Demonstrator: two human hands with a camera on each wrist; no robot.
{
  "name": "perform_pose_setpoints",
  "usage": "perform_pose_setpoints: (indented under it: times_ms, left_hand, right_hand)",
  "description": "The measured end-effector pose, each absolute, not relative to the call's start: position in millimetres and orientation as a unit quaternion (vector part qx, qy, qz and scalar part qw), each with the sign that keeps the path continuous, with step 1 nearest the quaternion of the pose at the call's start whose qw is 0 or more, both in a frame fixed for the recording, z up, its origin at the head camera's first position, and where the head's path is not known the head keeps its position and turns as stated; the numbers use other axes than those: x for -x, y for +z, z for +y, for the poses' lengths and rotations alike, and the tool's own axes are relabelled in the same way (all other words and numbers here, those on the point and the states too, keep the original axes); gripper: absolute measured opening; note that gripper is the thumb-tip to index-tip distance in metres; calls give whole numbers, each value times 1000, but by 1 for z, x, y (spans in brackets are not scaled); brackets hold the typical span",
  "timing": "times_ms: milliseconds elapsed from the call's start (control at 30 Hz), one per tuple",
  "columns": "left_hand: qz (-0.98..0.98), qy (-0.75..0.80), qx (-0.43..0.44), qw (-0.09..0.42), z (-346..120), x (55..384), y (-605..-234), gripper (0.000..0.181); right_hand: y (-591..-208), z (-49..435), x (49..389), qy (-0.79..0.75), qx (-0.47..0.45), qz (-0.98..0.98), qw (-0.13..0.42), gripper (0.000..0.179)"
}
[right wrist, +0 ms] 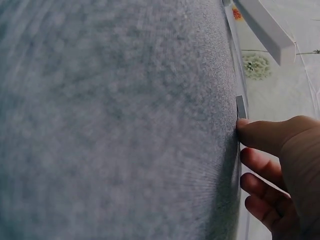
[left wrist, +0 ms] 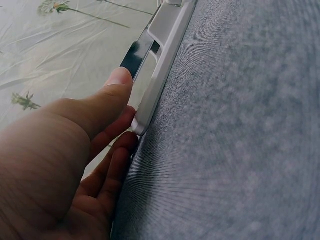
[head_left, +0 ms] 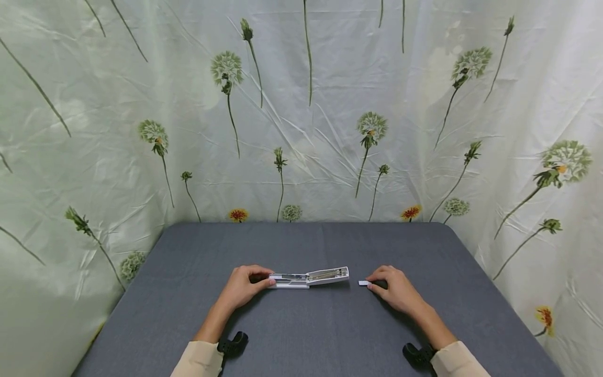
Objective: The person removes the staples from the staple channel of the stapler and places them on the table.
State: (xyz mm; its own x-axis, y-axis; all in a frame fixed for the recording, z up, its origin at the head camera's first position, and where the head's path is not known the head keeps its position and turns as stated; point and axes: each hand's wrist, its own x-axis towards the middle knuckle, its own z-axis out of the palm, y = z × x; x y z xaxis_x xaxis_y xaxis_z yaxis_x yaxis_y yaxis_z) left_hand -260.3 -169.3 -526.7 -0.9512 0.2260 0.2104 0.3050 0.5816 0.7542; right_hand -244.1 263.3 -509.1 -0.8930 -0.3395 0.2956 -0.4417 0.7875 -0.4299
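Observation:
A white stapler [head_left: 328,276] lies opened out on the table, its top swung over to the right and tilted slightly up. My left hand [head_left: 241,287] grips its left end. In the left wrist view, the thumb [left wrist: 120,80] lies at the end of the metal rail [left wrist: 137,55], with fingers by the tip of the white base [left wrist: 161,75]. To the right of the stapler and apart from it, my right hand [head_left: 394,289] pinches a small pale strip [head_left: 363,283], apparently staples. That strip [right wrist: 241,106] looks grey in the right wrist view, close to the tabletop.
A dark grey cloth [head_left: 311,324] covers the table. Behind and beside it hangs a pale curtain [head_left: 301,131] printed with dandelions. Black wrist straps with cameras sit on the left wrist [head_left: 233,345] and the right wrist [head_left: 419,356].

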Motion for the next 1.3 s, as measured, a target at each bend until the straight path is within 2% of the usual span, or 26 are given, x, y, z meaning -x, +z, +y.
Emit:
perform_pose_setpoints:
  times_ms: [300, 900, 1300]
  left_hand:
    - [-889, -431, 148, 43, -170, 260, -527, 23]
    - [-885, -439, 147, 45, -170, 259, -526, 21]
    - [-885, -439, 145, 42, -169, 258, -526, 23]
  right_hand:
    - [-507, 264, 247, 232, -208, -946, 89, 11]
    - [-508, 263, 242, 252, -185, -947, 68, 20]
    - [-490, 245, 241, 258, -163, -948, 94, 27]
